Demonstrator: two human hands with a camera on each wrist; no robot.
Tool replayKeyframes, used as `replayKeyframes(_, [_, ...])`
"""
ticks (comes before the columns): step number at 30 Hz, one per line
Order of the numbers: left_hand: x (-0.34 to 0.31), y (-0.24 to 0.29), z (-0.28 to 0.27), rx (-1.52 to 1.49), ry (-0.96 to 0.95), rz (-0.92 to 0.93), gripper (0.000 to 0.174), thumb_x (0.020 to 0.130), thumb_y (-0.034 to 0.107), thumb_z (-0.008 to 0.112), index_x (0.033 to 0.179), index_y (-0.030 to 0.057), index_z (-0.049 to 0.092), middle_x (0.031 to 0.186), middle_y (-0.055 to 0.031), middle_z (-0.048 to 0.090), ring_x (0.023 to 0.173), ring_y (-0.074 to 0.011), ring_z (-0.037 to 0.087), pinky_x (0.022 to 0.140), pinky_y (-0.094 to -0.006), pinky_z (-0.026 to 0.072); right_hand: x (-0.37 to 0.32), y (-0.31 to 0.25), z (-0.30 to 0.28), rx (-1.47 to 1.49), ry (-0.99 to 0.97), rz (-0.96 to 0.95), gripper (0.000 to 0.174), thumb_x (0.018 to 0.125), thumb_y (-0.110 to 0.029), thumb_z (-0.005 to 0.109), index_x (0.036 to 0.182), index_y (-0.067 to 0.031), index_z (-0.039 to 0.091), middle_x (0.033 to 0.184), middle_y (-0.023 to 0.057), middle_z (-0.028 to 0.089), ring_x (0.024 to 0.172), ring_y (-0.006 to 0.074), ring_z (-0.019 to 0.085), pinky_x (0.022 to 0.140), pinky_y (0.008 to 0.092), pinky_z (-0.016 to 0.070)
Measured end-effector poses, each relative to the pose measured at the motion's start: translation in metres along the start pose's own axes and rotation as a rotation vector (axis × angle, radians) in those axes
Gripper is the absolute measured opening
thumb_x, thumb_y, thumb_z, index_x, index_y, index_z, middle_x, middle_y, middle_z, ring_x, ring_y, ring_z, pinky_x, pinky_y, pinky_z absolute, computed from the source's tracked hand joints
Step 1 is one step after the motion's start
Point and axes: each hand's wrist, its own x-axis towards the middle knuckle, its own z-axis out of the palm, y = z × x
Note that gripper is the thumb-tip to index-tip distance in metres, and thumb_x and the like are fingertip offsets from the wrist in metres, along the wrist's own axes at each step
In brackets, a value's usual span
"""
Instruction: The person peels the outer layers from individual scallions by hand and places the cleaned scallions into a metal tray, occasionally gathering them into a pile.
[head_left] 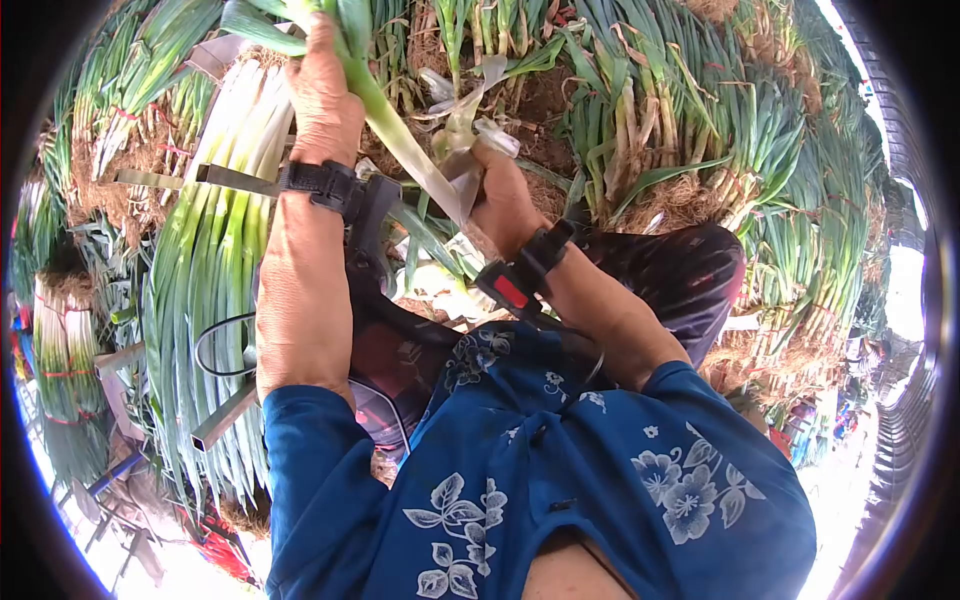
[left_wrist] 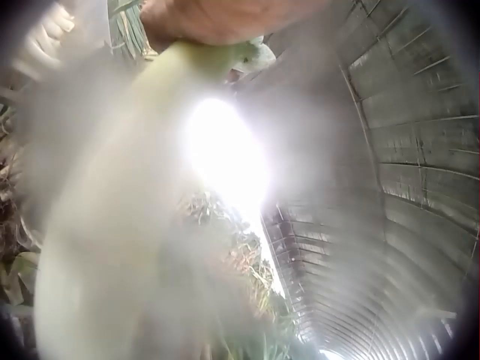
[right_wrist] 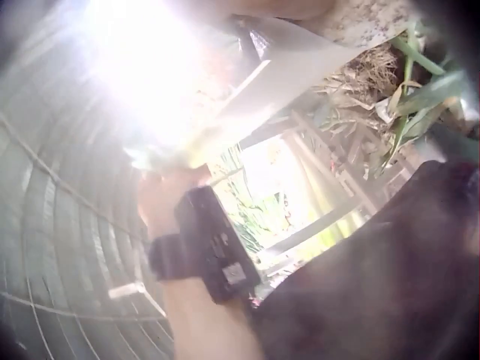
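Observation:
My left hand (head_left: 325,100) grips a thick leek (head_left: 395,130) round its green upper part. The stalk slants down to the right, its pale end near my right hand (head_left: 505,200). That right hand pinches a thin, whitish peel (head_left: 462,170) beside the leek's lower end, its fingertips partly hidden. Close up in the left wrist view, the leek (left_wrist: 97,232) is a blurred pale shaft below the fingers. The right wrist view shows my left hand (right_wrist: 169,195) beyond a pale strip, washed out by glare.
Cleaned leeks (head_left: 220,230) lie in a metal frame (head_left: 225,415) to the left. Untrimmed leek bundles (head_left: 690,110) with roots surround me at the back and right. My bent knee (head_left: 690,270) is at the right. A ribbed curved cover (left_wrist: 427,150) rises overhead.

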Motion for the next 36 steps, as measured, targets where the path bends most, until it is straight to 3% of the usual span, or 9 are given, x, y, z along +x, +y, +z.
replayKeyframes(10, [-0.003,0.057,-0.052,0.118,0.066,0.328,0.057,0.091,0.052,0.058,0.120,0.0037,0.049,0.098,-0.0107,0.055,0.090,-0.0228,0.056,0.082,-0.0387,0.0468,0.022,-0.129,-0.129,0.450,0.018,-0.047,0.030,0.095,-0.007,0.042,0.066,-0.0135,0.037,0.055,-0.0013,0.031,0.045,0.0117,0.030,0.045,0.0261,0.0320])
replayKeyframes(14, [-0.016,0.098,-0.063,0.134,0.188,0.472,0.046,0.092,0.044,0.051,0.114,0.0029,0.051,0.094,-0.0096,0.055,0.089,-0.0231,0.053,0.083,-0.0374,0.0448,-0.036,-0.216,-0.269,-0.596,0.374,-0.739,0.012,0.083,-0.012,0.056,0.073,-0.0140,0.050,0.058,-0.0023,0.045,0.049,0.0108,0.039,0.048,0.0280,0.0378])
replayKeyframes(16, [0.001,0.091,-0.084,0.272,0.119,0.517,0.036,0.095,0.037,0.051,0.108,0.0031,0.054,0.096,-0.0097,0.059,0.090,-0.0235,0.056,0.085,-0.0370,0.0452,-0.036,-0.273,-0.304,-0.235,0.047,-0.507,0.010,0.076,-0.003,0.062,0.082,-0.0088,0.055,0.068,-0.0007,0.054,0.059,0.0114,0.049,0.053,0.0291,0.0442])
replayKeyframes(18, [-0.016,0.080,-0.055,0.020,0.162,0.281,0.030,0.096,0.034,0.054,0.107,0.0052,0.056,0.096,-0.0088,0.060,0.090,-0.0227,0.057,0.087,-0.0361,0.0457,-0.019,-0.238,-0.279,-1.398,0.447,-0.858,0.011,0.085,-0.007,0.050,0.074,-0.0069,0.052,0.066,-0.0015,0.050,0.059,0.0114,0.048,0.053,0.0256,0.0412])
replayKeyframes(20, [-0.005,0.059,-0.047,-0.096,0.052,0.106,0.037,0.094,0.034,0.059,0.117,0.0064,0.055,0.105,-0.0120,0.058,0.097,-0.0247,0.055,0.092,-0.0382,0.0437,0.030,-0.226,-0.257,-0.431,-0.056,-0.241,0.020,0.090,-0.014,0.046,0.075,-0.0073,0.057,0.068,0.0009,0.054,0.059,0.0123,0.050,0.053,0.0255,0.0398])
replayKeyframes(24, [-0.012,0.023,-0.024,-0.012,-0.165,-0.031,0.048,0.089,0.033,0.065,0.126,0.0049,0.053,0.112,-0.0080,0.058,0.107,-0.0215,0.054,0.094,-0.0386,0.0449,0.028,-0.132,-0.141,-2.012,-0.066,-0.240,0.036,0.087,-0.031,0.060,0.104,0.0007,0.063,0.093,0.0134,0.066,0.084,0.0295,0.061,0.077,0.0349,0.0477])
replayKeyframes(26, [-0.027,0.010,-0.008,-0.072,-0.191,-0.085,0.044,0.088,0.025,0.069,0.124,0.0051,0.054,0.110,-0.0069,0.059,0.104,-0.0201,0.055,0.093,-0.0363,0.0448,0.022,-0.112,-0.080,-1.964,-0.177,-0.596,0.048,0.087,-0.036,0.062,0.117,0.0012,0.060,0.105,0.0127,0.067,0.088,0.0249,0.061,0.078,0.0337,0.0474])
replayKeyframes(30, [-0.036,-0.011,0.005,-0.102,-0.281,-0.146,0.043,0.089,0.021,0.070,0.125,0.0045,0.053,0.113,-0.0066,0.061,0.101,-0.0190,0.057,0.090,-0.0327,0.0463,-0.007,-0.082,0.029,-1.046,-0.368,-0.429,0.051,0.085,-0.041,0.066,0.117,-0.0018,0.060,0.108,0.0061,0.065,0.094,0.0164,0.059,0.080,0.0321,0.0466])
replayKeyframes(36, [-0.059,-0.018,0.023,-0.116,-0.330,-0.219,0.031,0.088,0.009,0.068,0.117,0.0027,0.056,0.101,-0.0082,0.064,0.087,-0.0179,0.063,0.076,-0.0310,0.0535,-0.006,-0.080,0.063,-0.967,-0.418,-0.377,0.036,0.088,-0.031,0.062,0.111,-0.0032,0.061,0.101,0.0041,0.064,0.093,0.0129,0.061,0.073,0.0274,0.0487])
